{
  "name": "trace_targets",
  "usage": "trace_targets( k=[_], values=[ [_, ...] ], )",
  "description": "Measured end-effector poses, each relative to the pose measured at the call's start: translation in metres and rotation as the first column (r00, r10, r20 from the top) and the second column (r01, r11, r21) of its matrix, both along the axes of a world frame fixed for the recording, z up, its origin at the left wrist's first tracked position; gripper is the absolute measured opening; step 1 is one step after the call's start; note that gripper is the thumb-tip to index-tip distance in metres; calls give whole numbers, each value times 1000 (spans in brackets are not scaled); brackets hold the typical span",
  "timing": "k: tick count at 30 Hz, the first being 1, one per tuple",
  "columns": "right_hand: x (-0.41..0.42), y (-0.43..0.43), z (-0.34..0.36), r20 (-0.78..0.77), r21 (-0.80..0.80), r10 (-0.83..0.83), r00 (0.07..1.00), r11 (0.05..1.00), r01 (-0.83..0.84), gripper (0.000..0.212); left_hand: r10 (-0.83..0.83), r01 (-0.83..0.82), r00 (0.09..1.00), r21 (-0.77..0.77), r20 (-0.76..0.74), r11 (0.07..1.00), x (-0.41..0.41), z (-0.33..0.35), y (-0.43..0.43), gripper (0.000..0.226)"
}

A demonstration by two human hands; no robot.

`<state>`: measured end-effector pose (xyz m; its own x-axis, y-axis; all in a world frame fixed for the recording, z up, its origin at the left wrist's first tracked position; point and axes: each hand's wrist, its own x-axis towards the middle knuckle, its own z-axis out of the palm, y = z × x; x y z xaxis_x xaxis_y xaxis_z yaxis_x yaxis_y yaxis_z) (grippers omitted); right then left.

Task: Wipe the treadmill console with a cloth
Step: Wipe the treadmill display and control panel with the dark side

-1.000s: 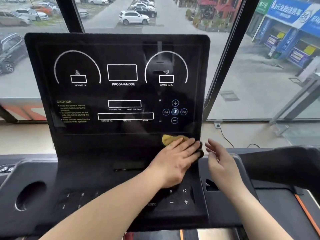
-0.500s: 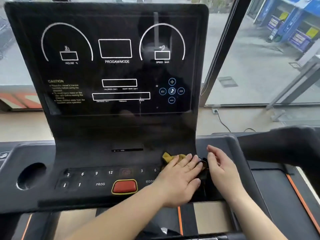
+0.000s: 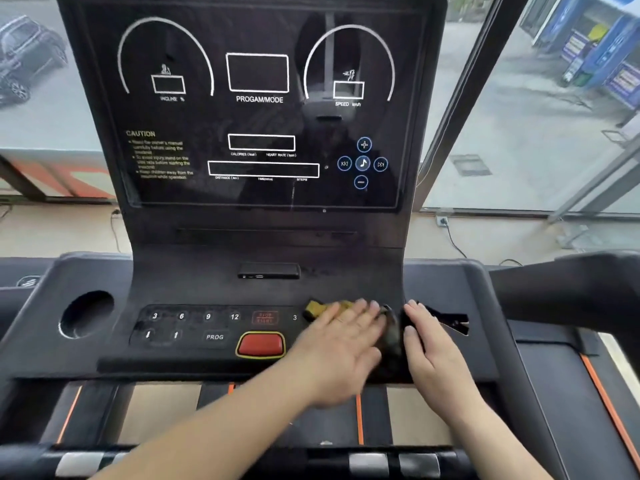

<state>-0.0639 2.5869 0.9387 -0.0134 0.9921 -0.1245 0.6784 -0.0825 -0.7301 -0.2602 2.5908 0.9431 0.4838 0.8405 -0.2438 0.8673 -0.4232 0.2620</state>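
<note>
The black treadmill console (image 3: pixel 263 237) fills the middle of the view, its display panel upright and a button panel sloping toward me. My left hand (image 3: pixel 341 344) lies flat with straight fingers on a yellow cloth (image 3: pixel 320 308), pressing it onto the right part of the button panel. Only the cloth's far edge shows beyond my fingertips. My right hand (image 3: pixel 427 344) rests open on the console's right edge, fingers straight, just beside the left hand.
A red stop button (image 3: pixel 260 344) sits left of my left hand. A round cup holder (image 3: pixel 85 315) is in the left tray. A black handrail (image 3: pixel 568 289) runs off to the right. Beyond the console is a large window (image 3: pixel 519 116).
My left hand has slid the cloth down from the base of the display panel onto the button panel. My right hand came down alongside it. The view tilted downward.
</note>
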Motion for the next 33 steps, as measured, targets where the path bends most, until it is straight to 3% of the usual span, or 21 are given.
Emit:
trace_targets(
  k=[4, 7, 10, 15, 17, 19, 22, 27, 30, 33],
  values=[
    [3, 0, 0, 9, -32, 34, 999, 999, -33, 48, 285, -285, 958, 19, -7, 958, -8, 0, -1, 66],
    [3, 1, -5, 49, -16, 54, 997, 998, -54, 49, 148, -146, 987, -40, 62, 988, 26, 3, -35, 71],
    [7, 5, 1, 9, -57, 39, 999, 998, -39, 45, -25, 25, 999, 0, 27, 1000, 11, 5, -30, 64],
    [6, 7, 6, 34, -61, 30, 999, 998, -28, 44, 277, -277, 961, 39, -3, 960, -20, 1, -5, 64],
    [3, 6, 6, 39, -45, 1, 999, 999, 1, 43, 272, -274, 961, 40, 40, 961, 1, -5, -28, 66],
    [-1, 5, 6, 76, -15, -29, 997, 999, 30, 42, 166, -170, 983, 54, 78, 984, 14, -5, -47, 66],
    [-7, 3, 2, 149, 22, -30, 988, 999, 27, 44, 58, -59, 998, 30, 30, 998, -10, -1, -30, 62],
    [-6, 4, 2, 182, 12, -21, 983, 1000, 19, 47, 329, -328, 944, 64, -2, 943, -20, -1, -13, 64],
    [-7, 4, 2, 178, 17, -24, 984, 1000, 22, 45, 185, -192, 980, 94, 77, 977, 11, -7, -45, 64],
    [-5, 1, 0, 138, 13, -15, 990, 1000, 13, 44, 59, -62, 996, 43, 66, 997, -8, -2, -28, 60]
  ],
)
